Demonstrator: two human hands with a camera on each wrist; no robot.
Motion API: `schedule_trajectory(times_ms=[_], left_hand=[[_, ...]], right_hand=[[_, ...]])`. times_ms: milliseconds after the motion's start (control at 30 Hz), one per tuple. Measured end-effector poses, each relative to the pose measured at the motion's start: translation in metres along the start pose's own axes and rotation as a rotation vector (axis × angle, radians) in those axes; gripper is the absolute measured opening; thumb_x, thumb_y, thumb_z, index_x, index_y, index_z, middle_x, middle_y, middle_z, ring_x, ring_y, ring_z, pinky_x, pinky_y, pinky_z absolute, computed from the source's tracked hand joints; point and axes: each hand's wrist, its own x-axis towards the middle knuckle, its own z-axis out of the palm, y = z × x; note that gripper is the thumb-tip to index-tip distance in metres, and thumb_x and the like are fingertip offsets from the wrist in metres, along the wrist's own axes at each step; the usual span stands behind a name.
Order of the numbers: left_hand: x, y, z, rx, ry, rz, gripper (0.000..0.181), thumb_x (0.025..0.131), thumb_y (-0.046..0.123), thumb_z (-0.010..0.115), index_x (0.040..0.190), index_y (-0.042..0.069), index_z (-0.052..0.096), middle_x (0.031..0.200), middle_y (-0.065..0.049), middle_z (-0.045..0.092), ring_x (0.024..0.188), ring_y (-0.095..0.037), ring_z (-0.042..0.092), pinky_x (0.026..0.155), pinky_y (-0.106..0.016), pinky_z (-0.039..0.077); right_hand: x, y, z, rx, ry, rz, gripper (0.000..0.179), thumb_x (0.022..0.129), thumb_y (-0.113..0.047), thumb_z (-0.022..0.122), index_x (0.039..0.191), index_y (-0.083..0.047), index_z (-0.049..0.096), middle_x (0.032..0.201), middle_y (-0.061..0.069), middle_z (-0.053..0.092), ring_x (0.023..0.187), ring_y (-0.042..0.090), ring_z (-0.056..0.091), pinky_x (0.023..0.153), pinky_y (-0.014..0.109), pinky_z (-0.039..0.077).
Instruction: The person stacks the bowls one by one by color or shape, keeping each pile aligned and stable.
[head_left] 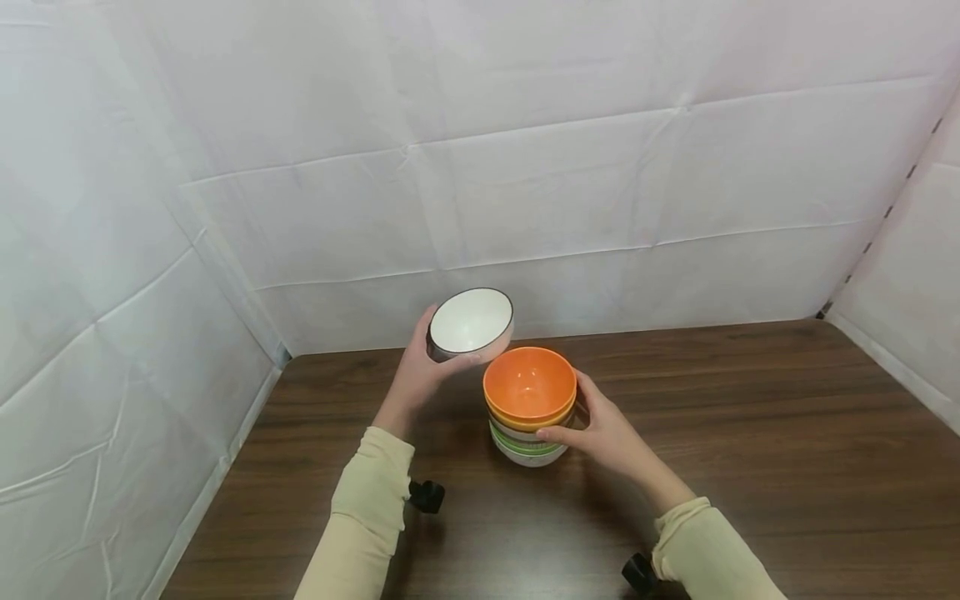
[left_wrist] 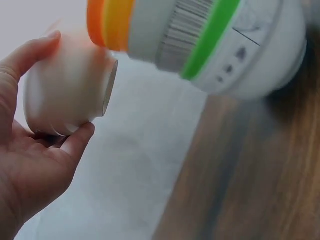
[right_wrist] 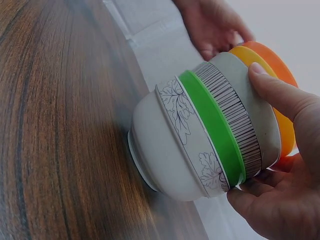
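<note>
My left hand (head_left: 422,373) holds a white bowl (head_left: 472,321) with a thin dark rim, tilted and raised at the upper left of the bowl stack. In the left wrist view the thumb and fingers span this bowl's pale outside. Nested bowls stand upright on the table: an orange bowl (head_left: 529,383) on top, then a yellow bowl (right_wrist: 284,132), a grey one, a black-striped one, a green bowl (right_wrist: 212,127) and a white leaf-patterned bowl (right_wrist: 167,145) at the bottom. Around the stack's right side curls my right hand (head_left: 606,427), thumb in front on the grey bowl.
The dark wood-grain table (head_left: 750,433) runs far to the right of the stack. White sheeting (head_left: 540,192) rises right behind the table's back edge and along both sides. A black wrist mount (head_left: 426,497) sits by each sleeve.
</note>
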Motion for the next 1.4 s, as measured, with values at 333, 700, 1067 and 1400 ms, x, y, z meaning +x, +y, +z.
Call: schedule_trajectory(times_ms=[333,700,1067,1400], left_hand=[[-0.012,0.029,0.005,-0.061,-0.065,0.063,0.101,0.08,0.012,0.081,0.159,0.015,0.02,0.162,-0.007,0.03,0.146,-0.025,0.037,0.12,-0.043,0.037],[-0.03,0.025,0.02,-0.13,-0.188,0.117,0.102,0.079,0.012,0.084,0.159,0.014,0.022,0.158,-0.008,0.037,0.141,-0.025,0.044,0.117,-0.041,0.041],[-0.042,0.01,0.034,0.005,-0.193,0.119,0.102,0.075,0.026,0.088,0.157,0.016,0.029,0.157,-0.008,0.04,0.144,-0.027,0.042,0.121,-0.046,0.034],[-0.043,0.002,0.036,0.026,-0.22,0.129,0.101,0.078,0.023,0.084,0.158,0.01,0.025,0.163,-0.011,0.031,0.149,-0.029,0.036,0.122,-0.046,0.031]], right_hand=[[0.001,0.001,0.0,0.0,-0.009,0.002,0.097,0.082,-0.029,0.083,0.156,-0.008,0.023,0.158,0.016,0.036,0.149,0.039,0.032,0.119,0.055,0.03],[0.0,0.004,0.001,0.013,-0.007,-0.047,0.094,0.083,-0.025,0.082,0.155,-0.01,0.024,0.153,0.015,0.042,0.147,0.039,0.036,0.118,0.056,0.032],[0.001,0.002,0.001,-0.003,0.004,-0.03,0.095,0.082,-0.026,0.083,0.155,-0.01,0.024,0.155,0.015,0.04,0.149,0.039,0.031,0.12,0.059,0.028],[0.001,0.001,0.004,-0.009,0.015,-0.03,0.093,0.081,-0.027,0.083,0.154,-0.011,0.027,0.155,0.016,0.041,0.149,0.039,0.031,0.119,0.06,0.029]])
